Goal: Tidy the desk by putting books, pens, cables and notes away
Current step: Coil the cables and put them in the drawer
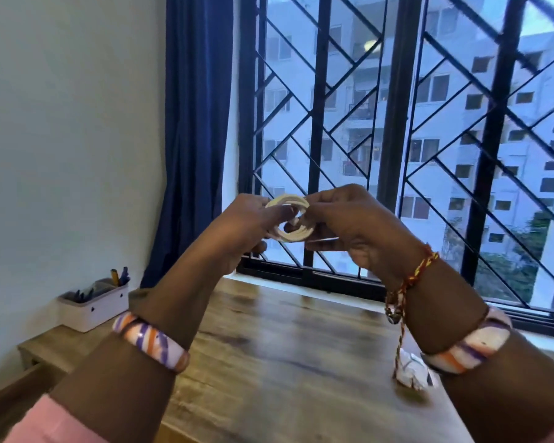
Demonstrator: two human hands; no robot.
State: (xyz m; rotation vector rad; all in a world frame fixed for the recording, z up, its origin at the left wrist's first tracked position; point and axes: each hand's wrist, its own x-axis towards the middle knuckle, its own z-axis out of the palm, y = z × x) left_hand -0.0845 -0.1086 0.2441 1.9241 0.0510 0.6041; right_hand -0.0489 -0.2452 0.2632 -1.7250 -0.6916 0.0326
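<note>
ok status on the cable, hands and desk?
Both hands, left and right, grip coiled white cable, raised above desk. Crumpled paper on desk. Pen organizer far left.

Crumpled paper [412, 372] — partly behind the right forearm; organizer [94, 303] contents too small to tell.

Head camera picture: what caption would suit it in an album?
Both hands, left and right, hold a coiled white cable above a wooden desk.

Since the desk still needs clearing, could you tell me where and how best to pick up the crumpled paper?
Come from above and pinch the crumpled paper across its raised top folds. It sits loose on the desk, and its ridges should offer fingertips purchase.
</note>
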